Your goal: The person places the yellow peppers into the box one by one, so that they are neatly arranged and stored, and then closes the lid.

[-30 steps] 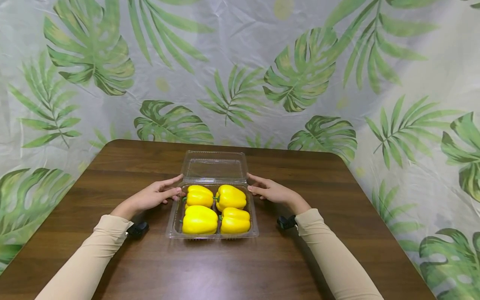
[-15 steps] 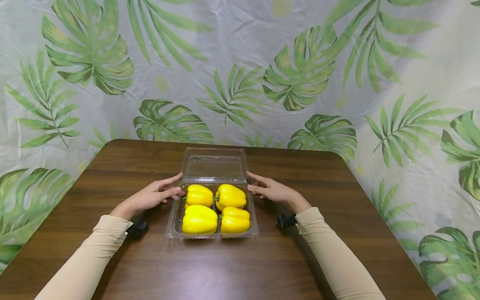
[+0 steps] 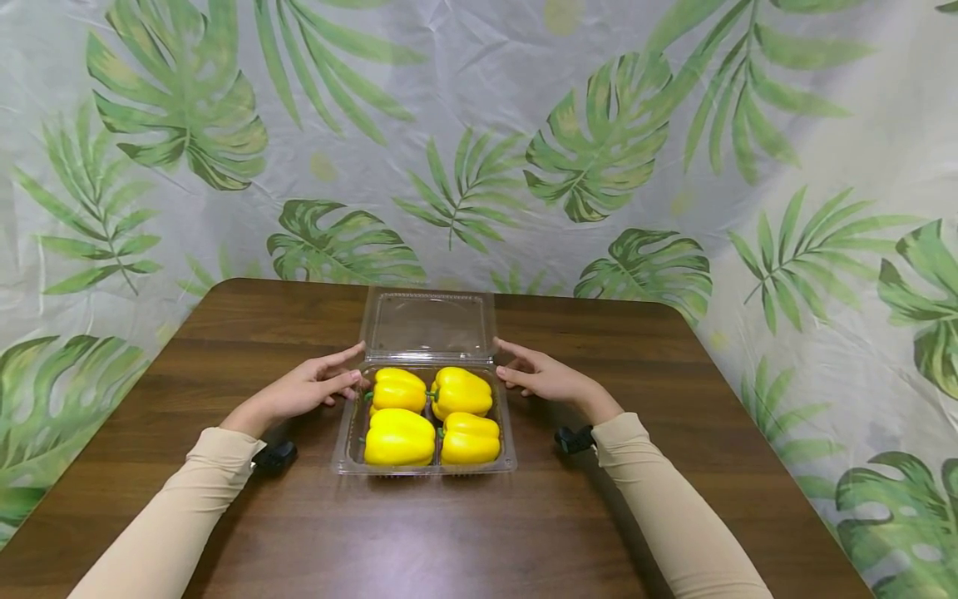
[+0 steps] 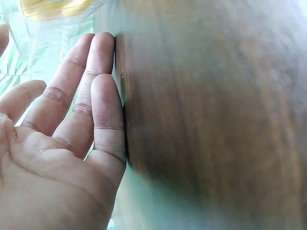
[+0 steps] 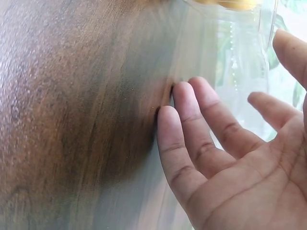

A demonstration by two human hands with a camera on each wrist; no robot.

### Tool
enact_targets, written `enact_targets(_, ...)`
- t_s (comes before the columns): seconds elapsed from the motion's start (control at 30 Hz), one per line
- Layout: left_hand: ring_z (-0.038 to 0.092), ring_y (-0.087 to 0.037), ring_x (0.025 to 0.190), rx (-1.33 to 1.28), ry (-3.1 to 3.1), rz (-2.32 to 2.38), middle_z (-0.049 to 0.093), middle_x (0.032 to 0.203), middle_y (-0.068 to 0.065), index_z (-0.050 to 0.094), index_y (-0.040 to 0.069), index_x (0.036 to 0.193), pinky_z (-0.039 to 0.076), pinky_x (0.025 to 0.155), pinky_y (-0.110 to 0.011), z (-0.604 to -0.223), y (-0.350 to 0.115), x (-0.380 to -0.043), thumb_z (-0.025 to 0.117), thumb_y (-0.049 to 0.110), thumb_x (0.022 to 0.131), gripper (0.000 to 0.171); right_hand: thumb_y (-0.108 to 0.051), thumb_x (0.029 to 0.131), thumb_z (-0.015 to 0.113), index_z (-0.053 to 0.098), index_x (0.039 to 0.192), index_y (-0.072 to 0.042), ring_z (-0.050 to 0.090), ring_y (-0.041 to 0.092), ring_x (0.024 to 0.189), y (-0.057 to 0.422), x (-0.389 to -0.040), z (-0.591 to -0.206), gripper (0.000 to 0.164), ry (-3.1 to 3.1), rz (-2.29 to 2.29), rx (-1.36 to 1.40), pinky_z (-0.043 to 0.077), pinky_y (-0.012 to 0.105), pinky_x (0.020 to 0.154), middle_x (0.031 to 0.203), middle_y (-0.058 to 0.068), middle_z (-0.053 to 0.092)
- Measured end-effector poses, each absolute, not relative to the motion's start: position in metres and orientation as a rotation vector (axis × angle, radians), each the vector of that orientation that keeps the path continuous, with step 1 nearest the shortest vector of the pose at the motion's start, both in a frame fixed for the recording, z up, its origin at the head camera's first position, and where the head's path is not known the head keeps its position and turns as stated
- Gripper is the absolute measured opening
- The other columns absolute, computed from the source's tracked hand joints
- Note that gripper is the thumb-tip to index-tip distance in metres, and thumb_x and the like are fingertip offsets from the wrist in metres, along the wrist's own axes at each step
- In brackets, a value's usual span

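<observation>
A clear plastic clamshell container [image 3: 427, 472] sits mid-table with its hinged lid [image 3: 430, 324] raised at the back. Several yellow bell peppers [image 3: 399, 438] fill the base in two rows. My left hand [image 3: 303, 388] is at the container's left side, its index fingertip at the lid's hinge corner and the thumb by the base rim. Mirroring it on the right, my right hand [image 3: 550, 383] has its index fingertip at the other hinge corner. Both hands' fingers are extended. In the wrist views the lower fingers of the left hand [image 4: 72, 120] and right hand [image 5: 230, 148] lie against the tabletop.
The dark wooden table [image 3: 449, 541] extends around the container on all sides. Behind it hangs a leaf-patterned curtain [image 3: 479, 150]. Black wrist cameras [image 3: 274, 457] sit below both wrists.
The lid has tilted upward a little, its far edge now higher in the head view. Both hands' index fingers have risen very slightly; the peppers and base have stayed in place.
</observation>
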State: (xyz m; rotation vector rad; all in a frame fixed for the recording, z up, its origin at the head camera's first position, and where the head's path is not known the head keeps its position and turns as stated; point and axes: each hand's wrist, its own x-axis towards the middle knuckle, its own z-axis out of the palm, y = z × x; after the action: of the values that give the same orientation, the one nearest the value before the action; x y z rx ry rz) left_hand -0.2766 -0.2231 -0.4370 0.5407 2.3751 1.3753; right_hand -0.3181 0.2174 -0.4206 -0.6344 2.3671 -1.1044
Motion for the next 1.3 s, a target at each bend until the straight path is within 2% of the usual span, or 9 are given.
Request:
enact_targets(0.3,0.073,-0.011,0.106,0.561,2.365,1.402,0.067,0.143,-0.028,0.014,0.013,0.174,0.058,0.086,-0.033,-0.434,-0.225,-0.278,0.051,0.027,0.115,0.071,-0.030,0.113,0.057,0.019,0.174,-0.018,0.068,0.035,0.122,0.215,-0.318,-0.417,0.073,2.400,-1.149,-0.622,0.060,0.043,0.097,0.142,0.025,0.064)
enact_targets(0.4,0.074,-0.014,0.106,0.580,2.363,1.420,0.066,0.144,-0.030,0.012,0.012,0.174,0.059,0.084,-0.033,-0.432,-0.224,-0.279,0.051,0.026,0.116,0.071,-0.030,0.112,0.058,0.020,0.174,-0.021,0.068,0.035,0.122,0.216,-0.320,-0.417,0.073,2.412,-1.166,-0.624,0.060,0.043,0.097,0.142,0.023,0.065)
enact_targets(0.8,0.074,-0.033,0.116,0.588,2.367,1.435,0.060,0.149,-0.033,0.010,0.022,0.175,0.062,0.083,-0.035,-0.423,-0.222,-0.280,0.055,0.026,0.114,0.076,-0.033,0.111,0.061,0.018,0.174,-0.029,0.066,0.039,0.127,0.219,-0.321,-0.408,0.076,2.439,-1.177,-0.663,0.060,0.052,0.100,0.144,0.021,0.064)
enact_targets(1.0,0.074,-0.037,0.117,0.613,2.393,1.443,0.057,0.152,-0.034,0.010,0.023,0.175,0.062,0.083,-0.036,-0.417,-0.222,-0.282,0.057,0.025,0.113,0.077,-0.032,0.112,0.059,0.015,0.174,-0.030,0.064,0.043,0.130,0.221,-0.322,-0.398,0.076,2.438,-1.181,-0.713,0.058,0.058,0.101,0.146,0.023,0.062)
enact_targets(1.17,0.075,-0.040,0.117,0.631,2.410,1.463,0.051,0.156,-0.036,0.012,0.022,0.175,0.061,0.081,-0.036,-0.413,-0.221,-0.283,0.057,0.022,0.113,0.077,-0.033,0.113,0.057,0.015,0.174,-0.030,0.065,0.038,0.126,0.223,-0.323,-0.392,0.075,2.448,-1.182,-0.721,0.058,0.058,0.098,0.146,0.023,0.062)
enact_targets(1.3,0.074,-0.039,0.118,0.624,2.431,1.454,0.048,0.159,-0.035,0.013,0.025,0.175,0.060,0.081,-0.037,-0.410,-0.220,-0.284,0.058,0.023,0.112,0.077,-0.032,0.113,0.057,0.016,0.174,-0.029,0.063,0.044,0.127,0.223,-0.323,-0.388,0.073,2.447,-1.202,-0.727,0.056,0.062,0.097,0.147,0.027,0.060)
